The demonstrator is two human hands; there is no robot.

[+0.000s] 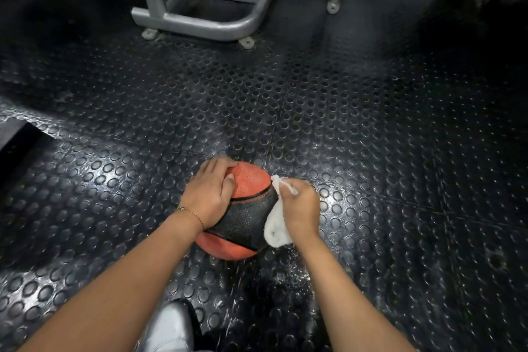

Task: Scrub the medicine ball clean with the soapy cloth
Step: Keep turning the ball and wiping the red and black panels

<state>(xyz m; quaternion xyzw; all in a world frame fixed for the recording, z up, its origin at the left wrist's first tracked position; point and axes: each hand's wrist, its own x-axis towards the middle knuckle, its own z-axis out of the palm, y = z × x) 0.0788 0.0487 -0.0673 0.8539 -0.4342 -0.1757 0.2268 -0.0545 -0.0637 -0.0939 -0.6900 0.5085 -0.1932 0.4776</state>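
Observation:
An orange and black medicine ball (246, 208) rests on the studded rubber floor, its surface wet and speckled. My left hand (210, 191) lies over the ball's upper left side, fingers wrapped around it. My right hand (300, 207) grips a white soapy cloth (275, 226) and presses it against the ball's right side. Part of the cloth hangs down below my palm, and a corner sticks up above my fingers.
The black studded rubber floor (371, 151) is wet around the ball. A grey metal frame of a gym machine (200, 23) stands bolted to the floor farther ahead. A light-coloured shoe (168, 326) shows at the bottom edge.

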